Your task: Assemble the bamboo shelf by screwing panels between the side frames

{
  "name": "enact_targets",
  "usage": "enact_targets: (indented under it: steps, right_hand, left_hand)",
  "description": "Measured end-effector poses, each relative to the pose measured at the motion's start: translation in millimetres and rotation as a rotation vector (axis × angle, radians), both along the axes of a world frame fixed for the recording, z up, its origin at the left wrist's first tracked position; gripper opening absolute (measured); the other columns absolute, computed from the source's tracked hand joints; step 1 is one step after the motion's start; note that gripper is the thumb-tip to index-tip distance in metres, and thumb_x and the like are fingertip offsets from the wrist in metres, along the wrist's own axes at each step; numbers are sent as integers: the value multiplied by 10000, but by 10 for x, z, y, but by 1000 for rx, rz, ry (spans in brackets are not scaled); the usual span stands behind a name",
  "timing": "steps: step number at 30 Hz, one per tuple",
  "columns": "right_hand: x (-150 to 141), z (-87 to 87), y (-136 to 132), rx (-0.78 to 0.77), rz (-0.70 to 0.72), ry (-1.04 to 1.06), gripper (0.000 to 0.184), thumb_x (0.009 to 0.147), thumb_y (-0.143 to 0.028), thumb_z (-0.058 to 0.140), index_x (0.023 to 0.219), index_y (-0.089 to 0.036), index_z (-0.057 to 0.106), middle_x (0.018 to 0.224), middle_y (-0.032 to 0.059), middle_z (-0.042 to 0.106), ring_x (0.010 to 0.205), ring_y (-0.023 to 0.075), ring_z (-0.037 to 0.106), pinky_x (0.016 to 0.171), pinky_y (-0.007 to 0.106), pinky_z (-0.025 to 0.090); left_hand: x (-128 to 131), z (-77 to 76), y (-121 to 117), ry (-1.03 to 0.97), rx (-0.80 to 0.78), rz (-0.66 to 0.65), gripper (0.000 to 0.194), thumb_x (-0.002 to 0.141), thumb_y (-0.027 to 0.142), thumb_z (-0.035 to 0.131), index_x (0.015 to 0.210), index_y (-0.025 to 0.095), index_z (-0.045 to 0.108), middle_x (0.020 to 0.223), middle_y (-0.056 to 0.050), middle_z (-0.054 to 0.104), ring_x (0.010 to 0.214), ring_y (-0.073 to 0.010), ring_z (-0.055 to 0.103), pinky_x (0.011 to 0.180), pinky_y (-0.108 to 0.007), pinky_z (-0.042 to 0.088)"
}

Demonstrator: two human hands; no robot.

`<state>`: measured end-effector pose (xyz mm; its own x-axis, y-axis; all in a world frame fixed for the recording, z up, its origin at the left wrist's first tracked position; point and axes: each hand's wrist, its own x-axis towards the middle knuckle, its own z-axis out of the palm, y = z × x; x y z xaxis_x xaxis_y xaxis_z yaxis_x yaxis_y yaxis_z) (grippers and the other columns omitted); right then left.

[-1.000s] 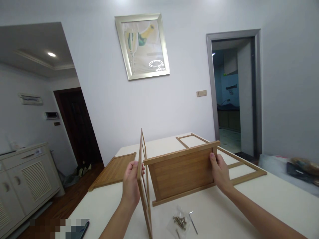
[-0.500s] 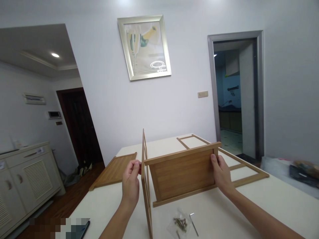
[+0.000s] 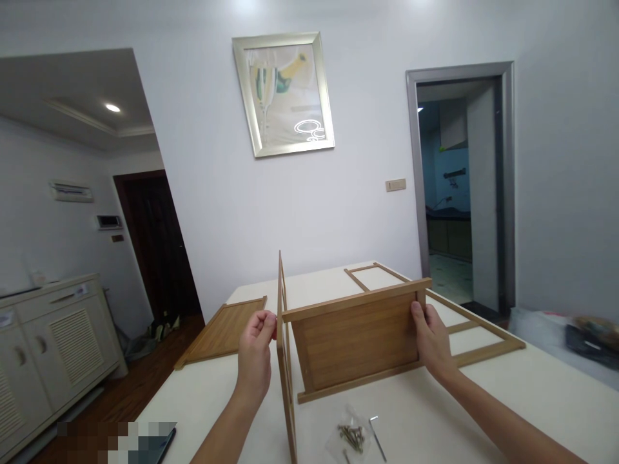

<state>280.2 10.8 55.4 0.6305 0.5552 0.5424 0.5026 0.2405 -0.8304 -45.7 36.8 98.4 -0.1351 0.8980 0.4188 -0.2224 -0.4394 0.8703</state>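
Note:
An upright wooden side frame (image 3: pixel 284 361) stands edge-on toward me, left of a wooden shelf panel (image 3: pixel 360 341). The panel is tipped on its long side, and its left end meets the frame. My right hand (image 3: pixel 434 336) grips the panel's right end, thumb on the near face. My left hand (image 3: pixel 256 345) is closed in a pinch against the frame's outer side, level with the panel's upper rail; what the fingertips hold is hidden. In front of the panel lie a clear plastic bag of screws (image 3: pixel 352 438) and a hex key (image 3: pixel 378 439).
Another slatted wooden panel (image 3: pixel 220 332) lies flat at the table's left. A second wooden frame (image 3: pixel 488 351) lies flat behind my right hand. The white table (image 3: pixel 546 399) carries everything; a dark flat device (image 3: pixel 166 444) sits at its near left edge.
Both hands keep their places on the frame and the panel. The whole view has shifted slightly; nothing else visibly differs.

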Motion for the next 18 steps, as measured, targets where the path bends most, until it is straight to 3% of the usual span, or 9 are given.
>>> enact_targets:
  steps: [5, 18]
  right_hand:
    - [-4, -1, -7, -6, 18, 4, 493, 847, -705, 363, 690, -238, 387, 632, -31, 449, 622, 176, 414, 577, 301, 308]
    - [-11, 23, -35, -46, 20, -3, 484, 854, -693, 357, 687, -239, 375, 628, -34, 438, 632, 184, 437, 585, 306, 323]
  left_hand:
    - [-28, 21, 17, -6, 11, -18, 287, 792, 442, 673, 745, 179, 568, 670, 25, 524, 635, -110, 453, 620, -229, 373]
    - [-25, 14, 50, 32, 153, 88, 215, 744, 362, 706, 817, 187, 605, 787, -2, 593, 746, -144, 541, 713, -247, 421]
